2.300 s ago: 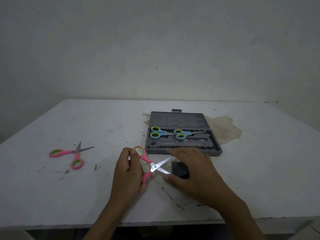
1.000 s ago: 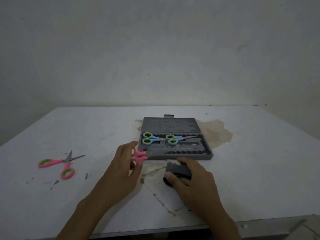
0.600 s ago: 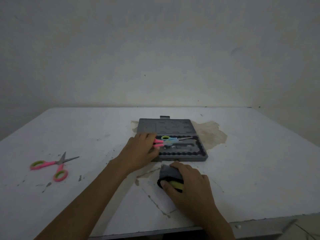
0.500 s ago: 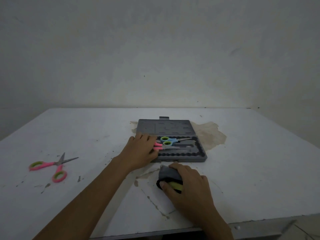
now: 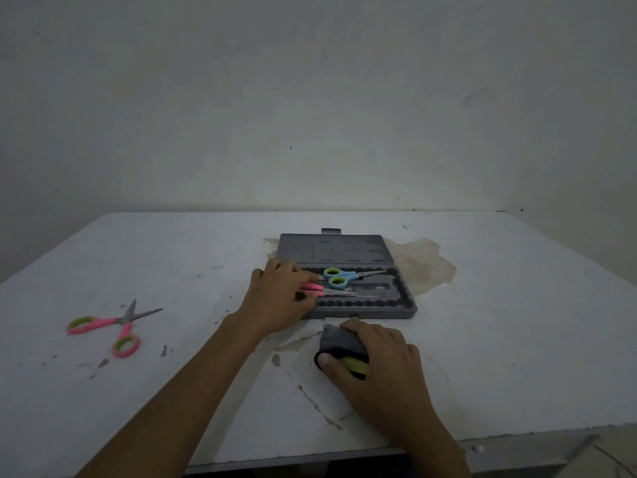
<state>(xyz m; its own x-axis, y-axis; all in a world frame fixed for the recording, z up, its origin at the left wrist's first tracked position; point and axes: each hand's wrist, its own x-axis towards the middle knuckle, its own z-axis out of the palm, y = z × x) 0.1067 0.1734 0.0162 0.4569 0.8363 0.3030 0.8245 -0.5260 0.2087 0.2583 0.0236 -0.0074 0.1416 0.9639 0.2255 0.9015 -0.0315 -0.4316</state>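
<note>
Your left hand [image 5: 279,298] grasping the pink scissors [image 5: 315,288] inside the grey case [image 5: 348,248], your right hand [image 5: 382,360] clasping a grey-and-yellow object [image 5: 339,341] on the table [image 5: 193,257], near side of case

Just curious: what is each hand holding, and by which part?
Left hand grips pink scissors by the handles; right hand grips a grey-yellow block from above.

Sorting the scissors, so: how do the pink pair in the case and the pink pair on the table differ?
The pink pair in the case lies with blades together; the pink pair on the table is spread open. The first is held by the left hand, handles mostly hidden; the second lies untouched, loops showing. Both have pink handles and metal blades.
</note>
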